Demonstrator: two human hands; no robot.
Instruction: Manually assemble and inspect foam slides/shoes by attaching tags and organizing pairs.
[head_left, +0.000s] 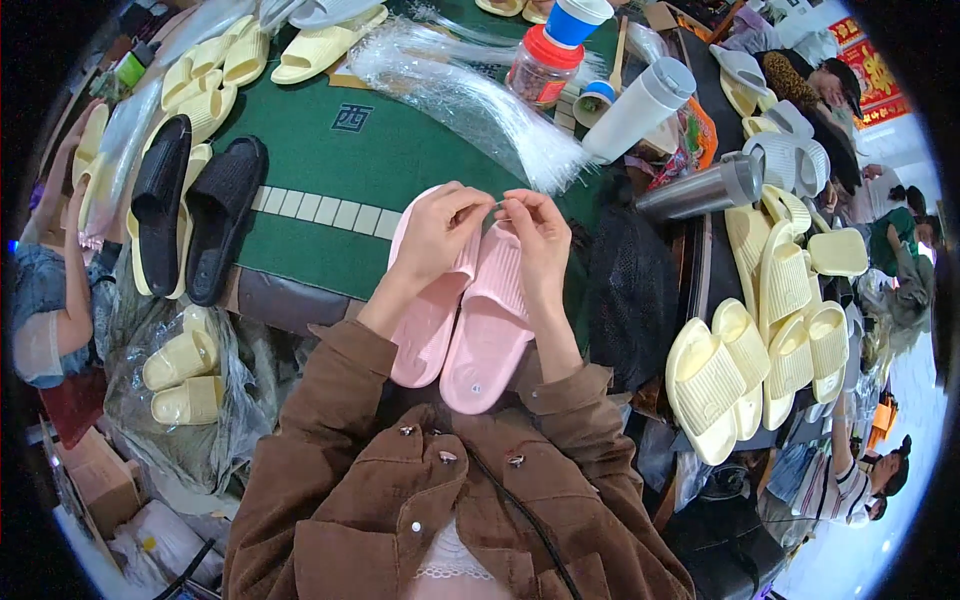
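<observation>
A pair of pink slippers with ribbed straps lies side by side, the left slipper [418, 338] and the right slipper [482, 350] with toes pointing away from me. Over their straps, my left hand [440, 235] and my right hand [538, 238] meet, thumbs and forefingers pinched together. Between the fingertips runs a thin strand, mostly hidden by the fingers. Just beyond my hands, a bundle of clear plastic strands [470, 100] is spread across the green table mat [300, 150].
Black slippers [222, 215] and cream slippers [200, 105] sit at the left. Toward the back right stand a red-lidded jar [540, 70], a white bottle [640, 110] and a steel tumbler [700, 188]. More cream slippers [705, 385] fill the right side. Other people work at both sides.
</observation>
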